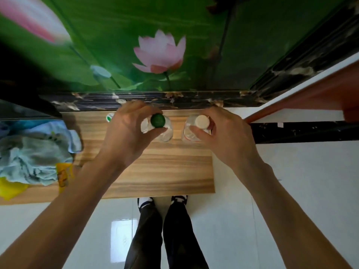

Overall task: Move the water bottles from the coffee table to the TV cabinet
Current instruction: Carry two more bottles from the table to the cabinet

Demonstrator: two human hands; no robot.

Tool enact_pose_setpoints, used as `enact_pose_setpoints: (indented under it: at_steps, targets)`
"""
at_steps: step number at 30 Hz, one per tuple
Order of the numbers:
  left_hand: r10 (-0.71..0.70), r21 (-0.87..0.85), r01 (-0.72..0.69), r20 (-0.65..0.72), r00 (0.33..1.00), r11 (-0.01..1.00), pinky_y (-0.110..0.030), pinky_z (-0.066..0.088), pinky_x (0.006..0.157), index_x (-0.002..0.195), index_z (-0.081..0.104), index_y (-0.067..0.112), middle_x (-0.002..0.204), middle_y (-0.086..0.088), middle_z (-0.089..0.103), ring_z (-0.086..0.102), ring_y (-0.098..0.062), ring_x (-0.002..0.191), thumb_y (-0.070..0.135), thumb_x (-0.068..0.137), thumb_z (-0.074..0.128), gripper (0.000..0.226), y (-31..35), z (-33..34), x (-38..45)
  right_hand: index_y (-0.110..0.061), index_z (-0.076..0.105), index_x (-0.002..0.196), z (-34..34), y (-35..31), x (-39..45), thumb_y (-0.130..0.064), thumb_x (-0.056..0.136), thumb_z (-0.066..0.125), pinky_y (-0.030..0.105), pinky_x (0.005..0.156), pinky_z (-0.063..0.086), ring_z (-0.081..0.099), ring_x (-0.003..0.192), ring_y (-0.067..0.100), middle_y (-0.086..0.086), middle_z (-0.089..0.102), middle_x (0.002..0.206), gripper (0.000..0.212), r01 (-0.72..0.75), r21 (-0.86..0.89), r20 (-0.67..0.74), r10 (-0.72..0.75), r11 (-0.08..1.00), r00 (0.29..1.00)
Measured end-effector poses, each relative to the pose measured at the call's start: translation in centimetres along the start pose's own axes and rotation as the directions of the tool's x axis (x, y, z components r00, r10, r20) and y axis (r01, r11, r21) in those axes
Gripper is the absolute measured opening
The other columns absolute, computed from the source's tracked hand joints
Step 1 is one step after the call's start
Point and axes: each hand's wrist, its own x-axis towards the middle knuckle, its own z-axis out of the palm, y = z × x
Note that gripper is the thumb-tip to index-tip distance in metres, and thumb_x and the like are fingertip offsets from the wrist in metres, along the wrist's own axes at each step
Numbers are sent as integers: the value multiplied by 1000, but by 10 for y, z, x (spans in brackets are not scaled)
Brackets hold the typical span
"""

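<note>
I look straight down on two clear plastic water bottles standing upright at the back of a wooden cabinet top point(155, 171). The green-capped bottle point(157, 120) is on the left, and my left hand point(128, 131) wraps its neck with thumb and fingers just under the cap. To its right stands the white-capped bottle point(202, 121), whose neck my right hand point(223, 136) grips the same way. The two bottles are a short gap apart, close to the dark marble ledge point(174, 100) at the wall.
A pile of light blue cloth point(35, 152) and yellow packets point(64, 174) lie on the cabinet's left part. A green-and-white sticker point(110, 117) sits by my left hand. A lotus picture wall point(159, 53) rises behind. White tiled floor point(291, 181) lies to the right, my feet point(163, 202) below.
</note>
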Motion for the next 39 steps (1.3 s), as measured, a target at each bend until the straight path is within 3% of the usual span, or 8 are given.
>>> enact_pose_setpoints:
  at_steps: [10,20,29,39]
  targets:
    - [-42,2,42,-36,998,999,-52,52,89,114,76,14,106,-6,74,64,-32,97,29,83,86,36,-53,57,10,-21,64,108,71,18,39,-43,92,72,28,68,41,62,88,15,-3,67,101,29,56,7,34,-57,998,998]
    - [-26,51,27,-7,1000,998,-53,49,93,107,77,15,103,-6,76,68,-34,96,29,81,87,31,-85,84,24,-18,62,114,112,15,67,-45,93,68,30,69,35,64,91,23,1,65,105,34,140,-74,137,-129,987,982]
    - [-75,88,73,28,997,993,-46,40,100,107,76,21,106,-1,75,66,-32,105,30,81,86,30,-96,98,22,-17,63,116,128,17,72,-43,96,66,30,72,36,64,95,22,3,66,107,32,95,-67,142,-85,993,986]
    - [-57,97,55,23,998,994,-45,36,102,111,75,23,108,3,72,61,-30,108,33,84,82,30,-100,101,27,-17,67,109,136,10,69,-46,93,68,27,71,35,66,92,21,1,70,97,33,29,-93,52,-24,995,998]
